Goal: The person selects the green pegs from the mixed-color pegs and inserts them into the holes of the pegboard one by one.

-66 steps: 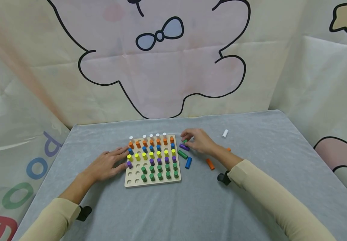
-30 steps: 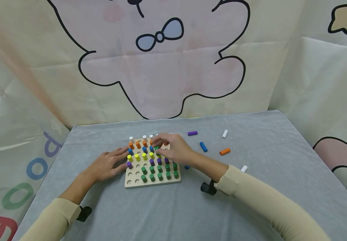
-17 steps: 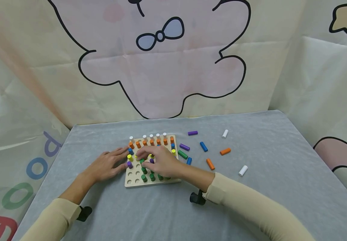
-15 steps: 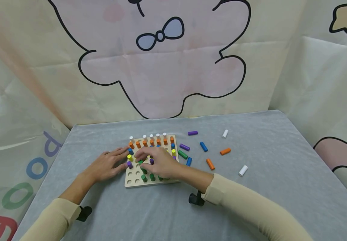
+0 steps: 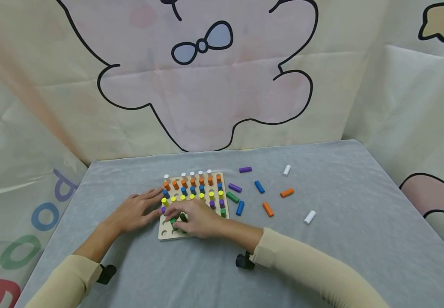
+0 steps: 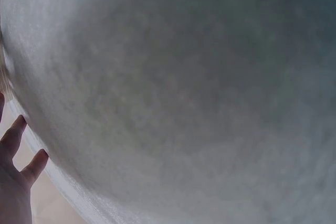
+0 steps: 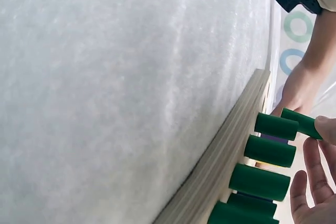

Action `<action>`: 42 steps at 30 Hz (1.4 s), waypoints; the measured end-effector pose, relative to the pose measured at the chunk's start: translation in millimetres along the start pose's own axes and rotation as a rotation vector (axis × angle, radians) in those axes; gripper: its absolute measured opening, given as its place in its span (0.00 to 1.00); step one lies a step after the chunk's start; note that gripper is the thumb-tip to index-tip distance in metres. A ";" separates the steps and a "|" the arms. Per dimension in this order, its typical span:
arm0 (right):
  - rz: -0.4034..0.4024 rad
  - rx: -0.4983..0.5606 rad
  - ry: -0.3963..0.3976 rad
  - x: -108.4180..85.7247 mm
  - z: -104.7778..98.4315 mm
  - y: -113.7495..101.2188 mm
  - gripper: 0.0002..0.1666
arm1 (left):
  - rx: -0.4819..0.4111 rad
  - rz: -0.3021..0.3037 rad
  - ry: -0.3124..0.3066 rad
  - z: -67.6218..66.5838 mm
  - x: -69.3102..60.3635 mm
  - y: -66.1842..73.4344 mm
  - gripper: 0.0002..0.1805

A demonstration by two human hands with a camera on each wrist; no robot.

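A wooden pegboard (image 5: 162, 234) lies on the table with rows of white, orange, blue, yellow, purple and green pegs standing in it. My left hand (image 5: 138, 209) rests against its left edge, fingers fairly straight; part of that hand (image 6: 16, 177) shows in the left wrist view. Between thumb and fingers, my right hand (image 5: 202, 220) pinches a green peg (image 7: 304, 123) over the board's near left holes. In the right wrist view the peg is tilted beside a row of standing green pegs (image 7: 260, 181). Whether its tip sits in a hole is hidden.
Right of the board, loose pegs lie on the grey cloth (image 5: 322, 256): purple (image 5: 235, 188), green (image 5: 232, 197), blue (image 5: 239, 208), orange (image 5: 268, 209) and white (image 5: 309, 217), with several others farther back. A printed backdrop (image 5: 214, 94) stands behind the table.
My right hand picked up a green peg right of the board and carried it left across the pegs, then toward the near left holes. My left hand stays at the board's edge.
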State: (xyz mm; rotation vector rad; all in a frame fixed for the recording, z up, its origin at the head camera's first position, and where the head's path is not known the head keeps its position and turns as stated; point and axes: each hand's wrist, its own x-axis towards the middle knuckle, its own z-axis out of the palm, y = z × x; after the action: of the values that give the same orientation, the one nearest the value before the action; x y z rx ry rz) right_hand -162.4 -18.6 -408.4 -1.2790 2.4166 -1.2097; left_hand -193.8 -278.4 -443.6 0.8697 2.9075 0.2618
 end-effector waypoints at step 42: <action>-0.035 -0.129 -0.080 3.4 12.3 1.3 0.17 | -0.005 0.003 0.016 1.1 -1.2 0.8 0.34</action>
State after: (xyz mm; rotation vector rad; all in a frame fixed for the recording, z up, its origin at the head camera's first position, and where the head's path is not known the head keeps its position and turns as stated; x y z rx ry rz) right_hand -159.6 -27.9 -416.7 -1.3821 2.4596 -1.0047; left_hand -192.2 -278.3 -444.5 0.8753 2.9191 0.2774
